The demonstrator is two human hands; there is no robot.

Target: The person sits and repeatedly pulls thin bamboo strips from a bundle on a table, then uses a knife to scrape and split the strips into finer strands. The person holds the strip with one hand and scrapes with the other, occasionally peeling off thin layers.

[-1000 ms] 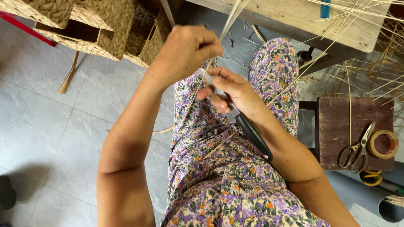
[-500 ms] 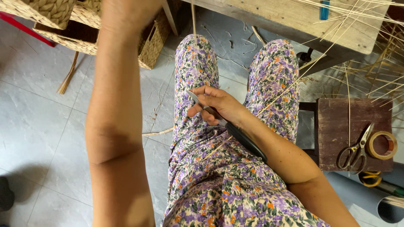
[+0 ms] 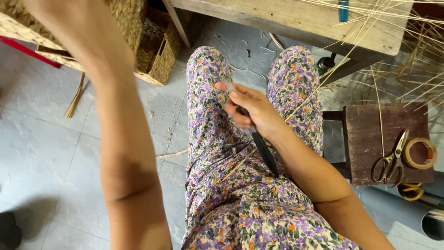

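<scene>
Scissors (image 3: 391, 162) beside tape roll (image 3: 420, 153)

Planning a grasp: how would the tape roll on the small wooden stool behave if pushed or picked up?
The tape roll lies flat, so it probably slides rather than rolls. Its open ring shape suggests it is light and easy to hook. It sits near the stool edge beside the scissors, so a push might drop it.

The left hand is cut off by the top edge; only its blurred forearm (image 3: 115, 139) shows, so what it holds cannot be told. Inside the right hand (image 3: 252, 111), the dark-handled knife (image 3: 263, 153) has its blade largely hidden by the fingers. Right of that hand, the grey round container (image 3: 434, 224) is cropped at the corner.
</scene>
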